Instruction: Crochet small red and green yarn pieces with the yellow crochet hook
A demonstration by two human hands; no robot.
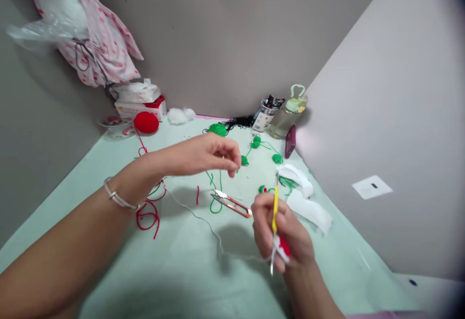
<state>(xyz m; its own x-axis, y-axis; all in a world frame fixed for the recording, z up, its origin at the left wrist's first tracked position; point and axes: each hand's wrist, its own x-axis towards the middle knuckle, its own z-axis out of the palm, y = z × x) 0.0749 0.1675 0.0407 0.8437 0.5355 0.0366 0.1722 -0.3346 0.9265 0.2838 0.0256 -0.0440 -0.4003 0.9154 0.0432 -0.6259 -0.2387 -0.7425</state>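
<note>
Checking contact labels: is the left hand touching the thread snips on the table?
Apart. The head view shows the left hand raised above the thread snips, with bare table visible between them.

We see the snips (232,203) on the table (109,241), between the left hand (207,156) behind them and the right hand (281,234) to their right. The crochet hook (275,212) stands in that right hand. The bottle (288,113) stands at the back, right of the cup (264,115).

A red yarn ball (146,122) sits at the worktop's (109,241) back beside a tissue box (140,105); a water bottle (288,114) and pen cup (264,115) stand opposite
</note>
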